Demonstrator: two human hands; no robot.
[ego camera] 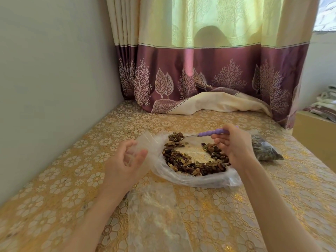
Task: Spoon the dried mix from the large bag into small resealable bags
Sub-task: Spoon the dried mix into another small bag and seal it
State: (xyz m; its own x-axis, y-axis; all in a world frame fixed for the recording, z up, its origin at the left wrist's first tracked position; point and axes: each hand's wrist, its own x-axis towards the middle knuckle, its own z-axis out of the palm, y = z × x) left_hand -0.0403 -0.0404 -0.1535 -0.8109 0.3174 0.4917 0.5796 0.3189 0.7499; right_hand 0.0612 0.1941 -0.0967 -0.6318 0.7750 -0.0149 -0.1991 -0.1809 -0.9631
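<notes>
The right hand is holding a spoon by its purple bumpy handle. The right fingers are curled round the handle, near its far end. The spoon is lying almost flat in the air, and its metal bowl is pointing to the left. A little heap of dried mix is sitting in the bowl.

The spoon is hanging just over the far edge of the large bag. This big clear bag is lying open on the table, with its sides pushed down and spread out. The dried mix, brown and green bits, is lying inside it in a ring, and the middle is nearly bare.

The left hand is holding a small bag just beside the left edge of the large bag. The left fingers are bent round the thin clear plastic, with the thumb on one side. The small bag is sticking up and looks see-through. I cannot tell if its mouth is open.

A filled bag of mix is lying on the table behind the right hand, to the right of the large bag. Some flat clear bags are lying on the table close to the person, between the two arms.

A purple and yellow curtain is hanging at the back, and its bottom edge is resting on the table.
</notes>
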